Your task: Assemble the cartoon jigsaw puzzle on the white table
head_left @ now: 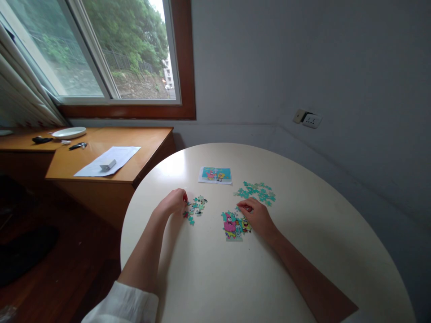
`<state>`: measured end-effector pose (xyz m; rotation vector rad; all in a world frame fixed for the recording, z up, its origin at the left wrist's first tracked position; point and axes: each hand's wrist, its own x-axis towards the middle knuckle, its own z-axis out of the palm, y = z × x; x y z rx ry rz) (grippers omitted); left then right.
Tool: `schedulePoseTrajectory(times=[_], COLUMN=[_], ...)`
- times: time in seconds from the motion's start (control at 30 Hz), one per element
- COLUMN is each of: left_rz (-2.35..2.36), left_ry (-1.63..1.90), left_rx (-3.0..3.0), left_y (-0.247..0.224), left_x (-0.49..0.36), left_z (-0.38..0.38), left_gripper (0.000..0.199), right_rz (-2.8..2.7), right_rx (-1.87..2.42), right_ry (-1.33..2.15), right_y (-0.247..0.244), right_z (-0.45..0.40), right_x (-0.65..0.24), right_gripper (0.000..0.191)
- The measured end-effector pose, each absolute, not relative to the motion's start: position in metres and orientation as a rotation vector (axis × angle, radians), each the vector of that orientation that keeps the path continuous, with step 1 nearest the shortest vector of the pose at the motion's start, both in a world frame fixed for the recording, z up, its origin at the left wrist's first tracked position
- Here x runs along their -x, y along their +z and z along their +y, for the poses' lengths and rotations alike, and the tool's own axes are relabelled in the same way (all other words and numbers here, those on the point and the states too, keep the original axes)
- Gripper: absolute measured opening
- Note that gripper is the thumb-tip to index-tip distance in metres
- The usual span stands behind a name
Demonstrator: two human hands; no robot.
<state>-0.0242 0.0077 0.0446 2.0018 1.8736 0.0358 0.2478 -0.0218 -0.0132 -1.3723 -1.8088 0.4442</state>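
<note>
A partly joined jigsaw puzzle (230,225) lies on the round white table, showing a pink starfish figure and a yellow square figure. My right hand (258,216) is just over its upper right edge, thumb and fingers pinched together; whatever they hold is too small to make out. At the left, my left hand (175,201) rests against a small group of loose puzzle pieces (198,205), teal with bits of pink and black. Its fingers are curled closed, and their tips are partly hidden. Farther back on the right, many teal puzzle pieces (257,192) lie spread out.
A reference picture (215,175) of the same cartoon figures lies behind the puzzle on the white table (208,278). Left of it, a wooden desk (148,134) bears a paper sheet (97,167), a small white box (108,164) and a white plate (69,133). A wall socket (311,120) is at right.
</note>
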Motion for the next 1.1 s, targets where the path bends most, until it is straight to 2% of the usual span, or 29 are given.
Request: schedulePoseTrajectory(times=[0.6, 0.73, 0.93, 1.1], left_rz=[1.831, 1.804, 1.587, 1.270], left_ry=[0.196, 0.485, 1.240, 1.435], left_rx=[-2.020, -1.862, -1.406, -1.002], left_y=[0.030, 0.029, 0.034, 0.034], left_x=[0.028, 0.026, 0.016, 0.003], left_z=[0.014, 0.017, 0.022, 0.020], left_gripper=[0.025, 0.019, 0.015, 0.015], right_rz=[-1.813, -1.813, -1.808, -1.809], right_rx=[1.366, 1.377, 1.363, 1.356], right_ry=[0.448, 0.449, 0.474, 0.470], right_y=[-0.014, -0.013, -0.015, -0.017], right_z=[-0.022, -0.022, -0.022, -0.020], right_x=[-0.248, -0.248, -0.248, -0.249], right_gripper=[0.012, 0.012, 0.013, 0.013])
